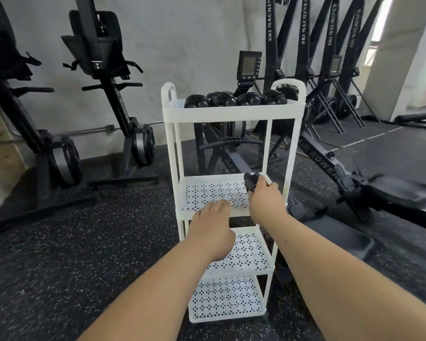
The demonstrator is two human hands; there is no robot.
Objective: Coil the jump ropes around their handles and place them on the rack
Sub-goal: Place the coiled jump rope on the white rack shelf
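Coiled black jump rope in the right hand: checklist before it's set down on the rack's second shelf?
1. Right hand grips the coiled black jump rope: ok.
2. Rope is over the perforated second shelf of the white plastic rack: ok, at the shelf's right rear.
3. Room on that shelf: ok, bare floor shows beside the rope.
4. Rope already touching the shelf: cannot tell.
5. Left hand steadying the rack: it is at the shelf's front rim, but whether it has a grip there I cannot tell.
6. Room on the top tray: not ok, it looks packed with other coiled black ropes.
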